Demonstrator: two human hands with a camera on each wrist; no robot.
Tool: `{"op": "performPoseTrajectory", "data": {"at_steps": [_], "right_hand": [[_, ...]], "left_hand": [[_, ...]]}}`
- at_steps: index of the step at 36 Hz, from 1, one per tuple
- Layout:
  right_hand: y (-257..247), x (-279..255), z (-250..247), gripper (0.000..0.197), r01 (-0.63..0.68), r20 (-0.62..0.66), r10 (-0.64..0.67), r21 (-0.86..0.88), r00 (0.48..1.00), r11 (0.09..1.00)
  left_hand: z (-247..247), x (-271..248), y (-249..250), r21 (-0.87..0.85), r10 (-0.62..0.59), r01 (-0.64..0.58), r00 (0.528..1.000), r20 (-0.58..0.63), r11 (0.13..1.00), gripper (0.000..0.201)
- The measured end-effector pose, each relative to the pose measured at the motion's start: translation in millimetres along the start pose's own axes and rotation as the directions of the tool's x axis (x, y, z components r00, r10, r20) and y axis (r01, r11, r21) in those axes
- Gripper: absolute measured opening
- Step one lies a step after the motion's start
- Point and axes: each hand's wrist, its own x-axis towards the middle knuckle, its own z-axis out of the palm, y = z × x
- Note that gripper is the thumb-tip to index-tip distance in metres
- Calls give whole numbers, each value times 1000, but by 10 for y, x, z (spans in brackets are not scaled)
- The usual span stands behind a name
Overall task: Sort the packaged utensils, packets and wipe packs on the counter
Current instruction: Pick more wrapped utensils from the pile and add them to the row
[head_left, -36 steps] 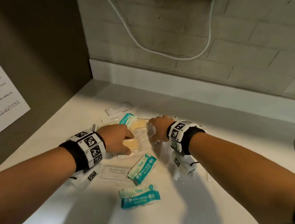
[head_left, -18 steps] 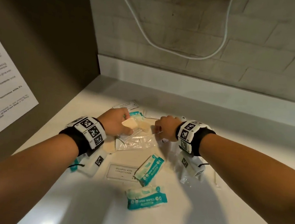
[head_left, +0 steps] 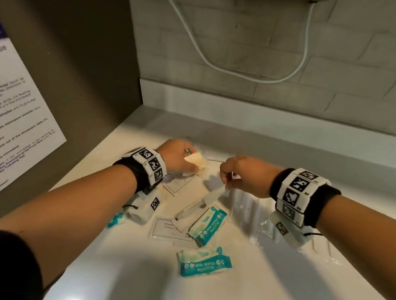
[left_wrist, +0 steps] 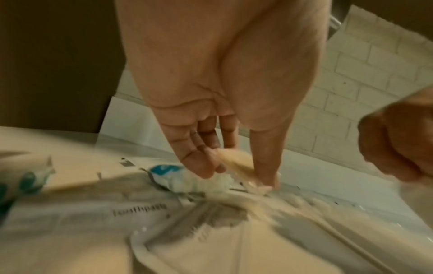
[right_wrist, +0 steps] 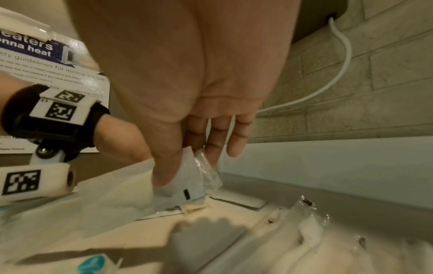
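Over the counter (head_left: 274,294), the right hand (head_left: 246,175) is pinching a white packet (head_left: 200,204) by its top; the left hand (head_left: 179,156) is gripping a tan packet (head_left: 195,160), partly hiding it; nearby clear wrappers (head_left: 258,213) are blurring, contents unreadable

Near wipe pack (head_left: 204,263): "MINI WIPES" in white on teal.
Far wipe pack (head_left: 209,222): "MINI WIPES" along its teal side.
Near sachet (head_left: 167,229): framed print, "SHAMP…" over "CONDITIO…", the rest covered by a long white packet.
Far sachet (head_left: 179,181): the same framed print, only "CON…" legible.
Flat packet under the left wrist camera (left_wrist: 140,210): "toothpaste", blurred.
Wall notice (head_left: 3,113): "…ave use" in the head view; body text too blurred to read.
Wall notice, right wrist view (right_wrist: 58,61): "…eaters", "…nna heat" on a blue band, then "…guidelines for microwave use".
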Motion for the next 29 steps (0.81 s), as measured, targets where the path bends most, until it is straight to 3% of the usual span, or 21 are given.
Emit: {"op": "performPoseTrajectory", "data": {"at_steps": [6, 10, 15, 19, 25, 29], "right_hand": [[-20, -82, 54, 2, -18, -40, 18, 4, 999, 1000], [-21, -114, 75, 6, -44, -38, 45, 35, 998, 998], [6, -142, 108, 15, -62, -44, 65, 59, 997, 996], [75, -195, 71, 13, -104, -30, 107, 89, 994, 991], [165, -284, -25, 11, -154, -34, 159, 131, 987, 979], [182, -288, -55, 8, -190, -72, 207, 187, 976, 964]], "left_hand": [[220, -89, 31, 64, 55, -67, 983, 176, 996, 58], [190, -110, -31, 137, 111, -130, 984, 141, 982, 57], [191, -139, -126, 305, 94, -145, 980, 176, 941, 76], [186, -137, -92, 421, 83, -143, 984, 157, 896, 49], [168, -127, -48, 480, 101, -161, 984, 148, 863, 41], [123, -122, -57, 354, 120, -145, 988, 93, 924, 25]]}}
